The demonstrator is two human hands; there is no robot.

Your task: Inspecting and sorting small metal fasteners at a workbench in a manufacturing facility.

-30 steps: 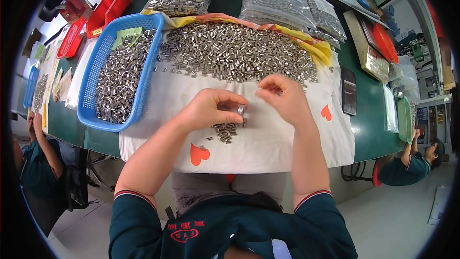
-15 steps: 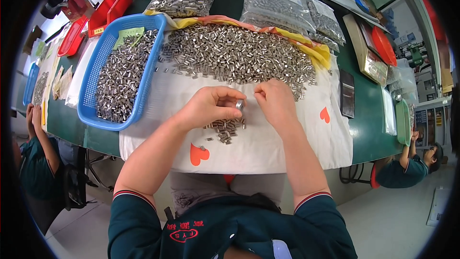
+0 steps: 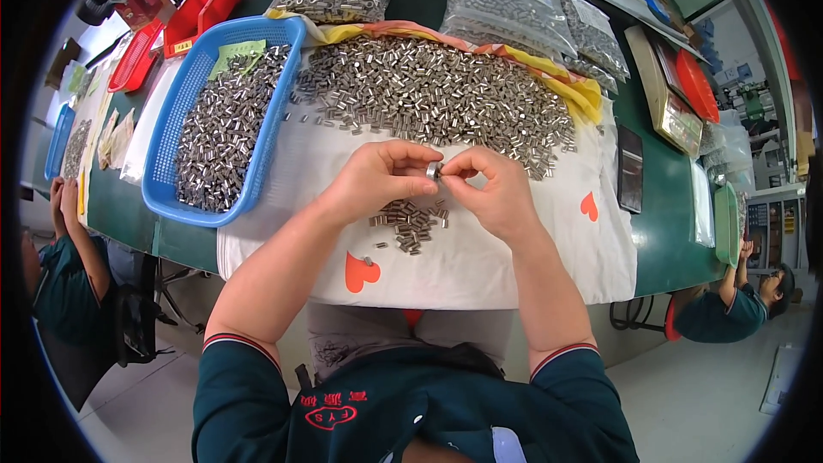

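Between its thumb and forefinger, my left hand (image 3: 370,178) pinches a short silver metal ring (image 3: 432,171) above the white cloth. Close against the ring's right side is my right hand (image 3: 495,193), its fingertips pressed together. What they grip is too small and hidden to make out. Below my left hand lies a small heap of short metal cylinders (image 3: 411,227). Beyond both hands a wide pile of similar metal cylinders (image 3: 437,90) spreads over the cloth (image 3: 514,270).
On the left stands a blue perforated basket (image 3: 157,159) full of small metal parts. Bagged metal parts (image 3: 506,4) lie at the back behind a yellow and orange cloth edge (image 3: 587,101). A dark phone-like slab (image 3: 630,169) rests on the right. Co-workers sit at both sides.
My right hand has come from the edge of the large pile toward me and to the left, and its fingertips now meet the ring. My left hand still holds the ring.
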